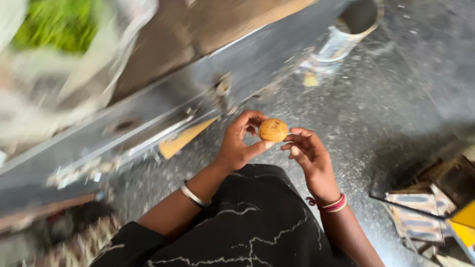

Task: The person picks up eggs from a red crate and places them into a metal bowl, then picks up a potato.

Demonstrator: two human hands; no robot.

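A small round brownish potato [273,130] is held up over the speckled grey floor [376,99]. My left hand [238,143] grips it from the left with thumb and fingers. My right hand [308,155] touches it from the right, fingers curled toward it. A metal bangle sits on my left wrist, red and pale bangles on my right wrist. My black patterned clothing [247,222] fills the lower middle of the view.
A metal cylinder vessel [349,29] stands at the top right. A blurred metal ledge [148,123] with a yellow-orange scrap [183,141] runs across the left. Striped cloth and a yellow object [465,222] lie at the lower right. Green blur at the top left.
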